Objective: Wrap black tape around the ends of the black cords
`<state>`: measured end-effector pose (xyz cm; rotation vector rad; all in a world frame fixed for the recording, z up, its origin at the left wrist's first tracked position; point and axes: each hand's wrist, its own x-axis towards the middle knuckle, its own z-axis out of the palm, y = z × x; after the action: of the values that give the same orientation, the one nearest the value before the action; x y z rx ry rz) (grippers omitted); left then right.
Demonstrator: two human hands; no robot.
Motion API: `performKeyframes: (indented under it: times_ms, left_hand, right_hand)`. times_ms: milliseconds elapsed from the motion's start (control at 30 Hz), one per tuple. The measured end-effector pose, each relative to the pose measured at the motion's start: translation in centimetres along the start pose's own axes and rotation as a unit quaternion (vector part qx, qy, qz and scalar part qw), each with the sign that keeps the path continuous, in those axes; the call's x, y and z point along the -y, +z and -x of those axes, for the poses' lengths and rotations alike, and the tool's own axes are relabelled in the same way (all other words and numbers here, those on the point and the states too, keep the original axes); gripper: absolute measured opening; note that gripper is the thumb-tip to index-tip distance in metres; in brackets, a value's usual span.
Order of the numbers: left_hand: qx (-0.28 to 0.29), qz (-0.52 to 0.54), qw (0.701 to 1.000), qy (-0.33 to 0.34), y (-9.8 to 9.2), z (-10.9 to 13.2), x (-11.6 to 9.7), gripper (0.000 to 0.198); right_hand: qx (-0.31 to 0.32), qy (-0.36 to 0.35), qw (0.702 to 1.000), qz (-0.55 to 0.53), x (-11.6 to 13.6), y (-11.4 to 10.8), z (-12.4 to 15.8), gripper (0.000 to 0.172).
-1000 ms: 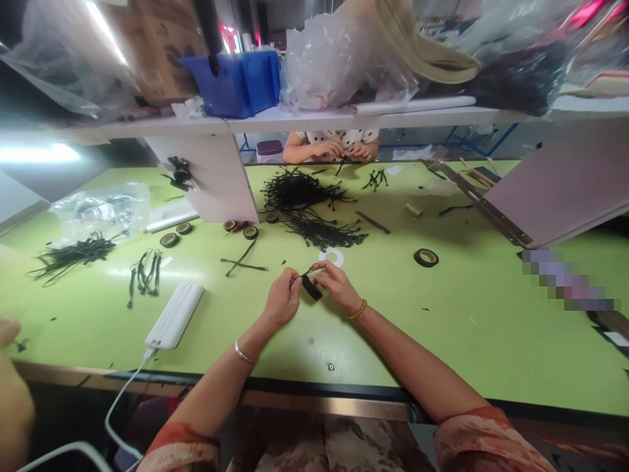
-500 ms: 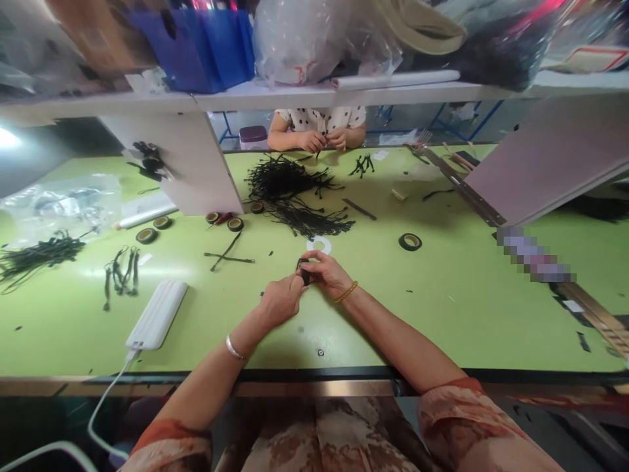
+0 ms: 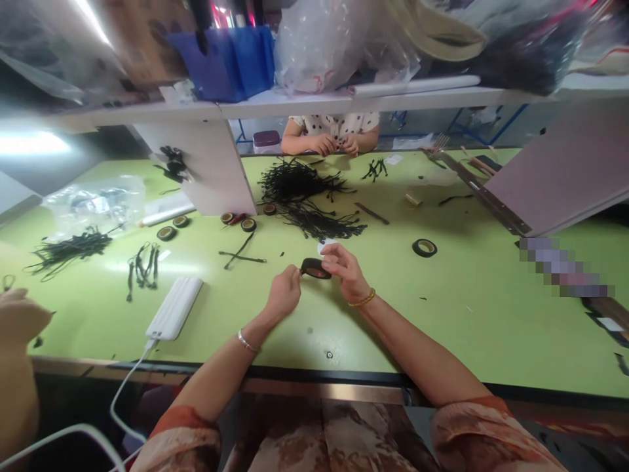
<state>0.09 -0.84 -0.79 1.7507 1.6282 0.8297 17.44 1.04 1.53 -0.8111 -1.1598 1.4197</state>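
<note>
My right hand [image 3: 348, 274] grips a roll of black tape [image 3: 314, 269] by its right side, over the middle of the green table. The roll is tilted, so its opening shows. Close to the roll's left edge, my left hand [image 3: 285, 292] is closed in a pinch; what lies between its fingertips is too small and covered to name. A white ring [image 3: 324, 245] on the table is partly hidden behind my right fingers. Beyond it lies a large heap of short black cords [image 3: 299, 180], with a looser bunch [image 3: 324, 219] in front.
Several tape rolls lie around, one [image 3: 424, 247] at right. A white power bank [image 3: 174, 308] with a cable is at left, near black cords [image 3: 142, 265]. Another person's hand [image 3: 22, 314] shows at far left; a co-worker's hands [image 3: 339, 144] work opposite. A loaded shelf [image 3: 304, 103] hangs above.
The tape roll has turned to show its opening, and my hands have moved slightly apart. My view has swung left, and another person's hand has appeared at the left edge.
</note>
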Motion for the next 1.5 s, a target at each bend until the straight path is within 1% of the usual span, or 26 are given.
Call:
performKeyframes:
  times_ms: [67,100,167,233,267,300,333,433,500,567,600,633,700,733,800,900,967,1200,1267,1333,1400,1467,1500]
  left_hand:
    - [-0.022,0.142,0.989,-0.030,0.0,-0.4,0.3,0.033]
    - [-0.027,0.212,0.976,-0.050,0.0,-0.5,0.3,0.036]
    - [-0.017,0.334,0.937,-0.101,-0.4,-0.8,0.2,0.041]
    - [0.009,0.404,0.905,-0.134,-0.9,-0.8,-0.1,0.045]
    - [0.020,0.416,0.899,-0.137,-1.1,-0.8,-0.3,0.046]
    - [0.027,0.415,0.900,-0.130,-1.3,-0.8,-0.3,0.045]
    - [0.028,0.401,0.908,-0.114,-1.4,-0.7,-0.4,0.044]
    - [0.013,0.297,0.954,-0.032,-1.2,-0.4,-0.1,0.036]
    - [-0.003,0.200,0.979,0.025,-0.9,-0.2,0.0,0.032]
    - [-0.013,0.117,0.991,0.064,-0.7,0.0,0.0,0.028]
    - [-0.014,0.085,0.993,0.081,-0.7,0.1,0.0,0.027]
    - [-0.013,0.055,0.993,0.101,-0.6,0.2,-0.1,0.026]
    - [-0.001,-0.012,0.990,0.140,-0.6,0.3,-0.3,0.025]
    - [0.013,-0.049,0.986,0.158,-0.5,0.4,-0.4,0.025]
    - [0.044,-0.122,0.975,0.180,-0.2,0.5,-0.4,0.026]
    - [0.069,-0.193,0.963,0.173,0.2,0.5,-0.3,0.027]
    - [0.072,-0.215,0.961,0.159,0.3,0.5,-0.2,0.028]
    - [0.078,-0.240,0.961,0.115,-0.2,0.7,-1.0,0.029]
    - [0.077,-0.241,0.963,0.092,-0.3,0.7,-1.1,0.028]
    - [0.066,-0.216,0.972,0.062,-0.4,0.5,-0.9,0.028]
    - [0.049,-0.138,0.989,0.027,-0.4,0.1,-0.5,0.030]
    - [0.041,0.005,0.999,-0.007,-0.3,-0.3,0.0,0.034]
    - [0.041,0.091,0.995,-0.022,-0.2,-0.5,0.2,0.036]
  right_hand:
    - [0.044,-0.024,0.997,0.059,-0.4,0.1,0.1,0.040]
    - [0.064,-0.036,0.993,0.091,-0.6,0.1,0.2,0.038]
    - [0.086,-0.061,0.984,0.144,-1.0,0.1,0.2,0.035]
    - [0.087,-0.079,0.978,0.172,-1.4,0.0,0.2,0.032]
    - [0.086,-0.082,0.977,0.177,-1.5,0.0,0.1,0.031]
    - [0.087,-0.081,0.977,0.179,-1.7,-0.1,0.1,0.031]
    - [0.091,-0.073,0.977,0.180,-1.9,-0.2,0.0,0.032]
    - [0.080,-0.024,0.980,0.182,-2.2,-0.5,-0.4,0.036]
    - [0.053,0.044,0.984,0.163,-2.3,-0.5,-0.8,0.046]
    - [0.032,0.136,0.984,0.114,-2.2,-0.5,-1.1,0.058]
    - [0.031,0.175,0.980,0.084,-2.2,-0.4,-1.3,0.061]
    - [0.032,0.197,0.978,0.054,-2.1,-0.4,-1.4,0.060]
    - [0.024,0.196,0.980,0.009,-2.2,-0.1,-1.4,0.052]
    - [0.009,0.186,0.983,-0.005,-2.2,0.1,-1.4,0.049]
    - [-0.037,0.178,0.983,-0.025,-2.2,0.4,-1.2,0.048]
    - [-0.099,0.179,0.977,-0.057,-1.9,0.8,-1.0,0.051]
    - [-0.107,0.160,0.978,-0.077,-1.5,0.9,-0.9,0.052]
    - [-0.089,0.081,0.988,-0.094,-0.5,0.9,-0.4,0.048]
    - [-0.079,0.067,0.990,-0.091,-0.3,0.9,-0.3,0.046]
    - [-0.068,0.057,0.993,-0.081,-0.2,0.9,-0.1,0.044]
    - [-0.055,0.044,0.995,-0.066,-0.1,0.8,0.1,0.042]
    - [-0.038,0.025,0.998,-0.045,-0.1,0.6,0.2,0.040]
    - [-0.029,0.014,0.999,-0.034,-0.2,0.4,0.2,0.039]
